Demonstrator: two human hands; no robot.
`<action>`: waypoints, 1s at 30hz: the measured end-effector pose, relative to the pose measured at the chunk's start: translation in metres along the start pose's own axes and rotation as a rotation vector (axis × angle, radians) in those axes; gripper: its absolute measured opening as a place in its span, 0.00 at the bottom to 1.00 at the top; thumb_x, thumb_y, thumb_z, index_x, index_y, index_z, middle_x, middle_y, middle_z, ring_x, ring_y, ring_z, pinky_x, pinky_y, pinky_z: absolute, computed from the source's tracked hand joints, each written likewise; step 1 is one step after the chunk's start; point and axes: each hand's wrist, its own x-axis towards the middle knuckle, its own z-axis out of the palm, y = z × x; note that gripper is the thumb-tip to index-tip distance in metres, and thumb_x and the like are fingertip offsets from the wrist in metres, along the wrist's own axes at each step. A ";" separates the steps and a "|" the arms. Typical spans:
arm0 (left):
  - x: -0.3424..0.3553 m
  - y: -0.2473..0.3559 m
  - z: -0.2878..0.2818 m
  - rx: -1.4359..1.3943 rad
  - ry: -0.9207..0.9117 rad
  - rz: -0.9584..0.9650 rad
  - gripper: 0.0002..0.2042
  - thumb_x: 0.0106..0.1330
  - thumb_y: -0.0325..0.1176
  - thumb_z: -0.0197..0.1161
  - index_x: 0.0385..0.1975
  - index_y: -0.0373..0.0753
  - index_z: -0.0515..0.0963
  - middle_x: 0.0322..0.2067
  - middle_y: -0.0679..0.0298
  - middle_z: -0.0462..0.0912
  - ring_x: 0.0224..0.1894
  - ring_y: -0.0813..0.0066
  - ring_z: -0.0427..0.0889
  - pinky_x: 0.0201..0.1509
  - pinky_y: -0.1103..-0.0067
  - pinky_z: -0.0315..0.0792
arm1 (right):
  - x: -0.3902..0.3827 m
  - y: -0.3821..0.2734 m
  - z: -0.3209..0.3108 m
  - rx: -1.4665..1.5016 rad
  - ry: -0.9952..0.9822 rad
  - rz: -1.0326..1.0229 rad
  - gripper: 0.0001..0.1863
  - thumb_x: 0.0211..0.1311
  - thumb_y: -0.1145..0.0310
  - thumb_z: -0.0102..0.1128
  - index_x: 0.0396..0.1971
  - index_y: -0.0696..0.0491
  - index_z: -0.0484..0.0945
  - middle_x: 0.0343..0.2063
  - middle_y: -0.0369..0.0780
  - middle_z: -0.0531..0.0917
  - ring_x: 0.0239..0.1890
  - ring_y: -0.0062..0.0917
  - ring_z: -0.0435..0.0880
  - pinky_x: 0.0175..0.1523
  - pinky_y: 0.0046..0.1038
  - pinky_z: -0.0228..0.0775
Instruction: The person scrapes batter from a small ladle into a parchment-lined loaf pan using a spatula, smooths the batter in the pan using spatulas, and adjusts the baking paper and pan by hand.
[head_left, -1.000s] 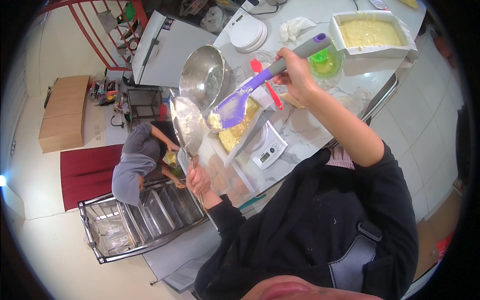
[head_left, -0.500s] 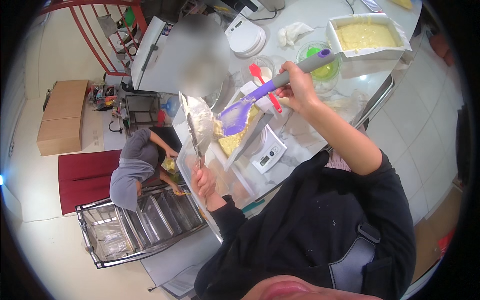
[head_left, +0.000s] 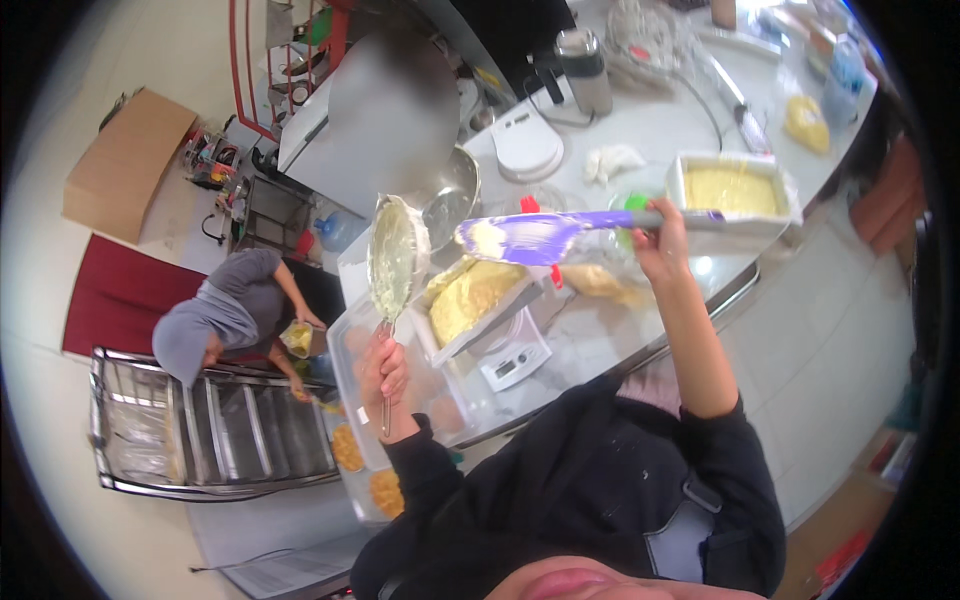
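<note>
My left hand [head_left: 385, 372] is closed round the handle of a round-headed metal skimmer [head_left: 393, 262], held upright, its head thickly coated with pale batter. My right hand [head_left: 662, 245] grips the grey handle of a large purple spatula [head_left: 530, 236]. The spatula lies almost level in the air, pale batter smeared on its blade. Below the two tools, a paper-lined loaf tin [head_left: 475, 305] with yellow batter rests on a white digital scale [head_left: 517, 362]. A metal mixing bowl [head_left: 452, 195] stands behind the skimmer. Behind the spatula, a red brush [head_left: 530, 205] is partly hidden.
A second lined tin of batter [head_left: 735, 192] stands at the back right. Another white scale [head_left: 527, 145] is farther back. A clear plastic box [head_left: 350, 335] sits at the table's left. Beyond it, a co-worker [head_left: 225, 310] bends over a metal rack [head_left: 215, 440], holding a bag.
The spatula has lifted away from the skimmer and tin, moving right and turning level. The skimmer's coated face has turned toward view. My view has shifted, showing more of the far table.
</note>
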 end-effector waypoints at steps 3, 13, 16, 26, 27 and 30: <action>0.010 -0.009 0.038 0.228 -0.007 -0.070 0.09 0.60 0.27 0.45 0.40 0.39 0.62 0.10 0.73 0.56 0.04 0.89 0.54 0.03 0.92 0.47 | 0.005 -0.046 -0.026 -0.005 -0.058 -0.012 0.06 0.50 0.67 0.50 0.20 0.51 0.67 0.14 0.36 0.68 0.10 0.16 0.65 0.11 0.11 0.56; 0.078 -0.110 0.178 0.501 -0.463 -0.255 0.07 0.58 0.27 0.48 0.29 0.39 0.56 0.12 0.71 0.60 0.06 0.85 0.60 0.06 0.88 0.55 | -0.026 -0.140 -0.022 -0.053 -0.082 -0.245 0.06 0.51 0.68 0.49 0.19 0.51 0.64 0.12 0.35 0.66 0.09 0.19 0.64 0.10 0.14 0.53; 0.095 -0.145 0.213 0.532 -0.509 -0.249 0.08 0.58 0.26 0.47 0.33 0.37 0.55 0.12 0.69 0.61 0.07 0.84 0.63 0.06 0.87 0.57 | -0.018 -0.172 -0.035 -0.071 0.064 -0.389 0.06 0.51 0.68 0.49 0.20 0.52 0.65 0.13 0.35 0.66 0.09 0.19 0.63 0.10 0.16 0.54; 0.129 -0.228 0.288 0.526 -0.524 -0.253 0.13 0.58 0.28 0.48 0.38 0.32 0.54 0.13 0.67 0.64 0.07 0.84 0.66 0.07 0.88 0.59 | -0.013 -0.304 -0.027 -0.767 -0.130 -0.931 0.10 0.56 0.67 0.49 0.21 0.57 0.68 0.15 0.37 0.70 0.10 0.17 0.69 0.12 0.15 0.58; 0.133 -0.235 0.293 0.519 -0.509 -0.259 0.13 0.58 0.28 0.48 0.38 0.32 0.54 0.13 0.67 0.64 0.07 0.84 0.66 0.07 0.88 0.59 | -0.011 -0.312 -0.021 -0.808 -0.169 -0.976 0.12 0.56 0.65 0.50 0.20 0.56 0.68 0.14 0.36 0.70 0.12 0.17 0.70 0.14 0.14 0.59; 0.141 -0.253 0.305 0.546 -0.475 -0.252 0.10 0.58 0.27 0.47 0.33 0.33 0.54 0.12 0.67 0.64 0.07 0.83 0.65 0.06 0.88 0.59 | 0.002 -0.329 -0.014 -0.959 -0.539 -1.121 0.15 0.54 0.60 0.54 0.18 0.57 0.71 0.15 0.37 0.72 0.16 0.18 0.71 0.17 0.16 0.61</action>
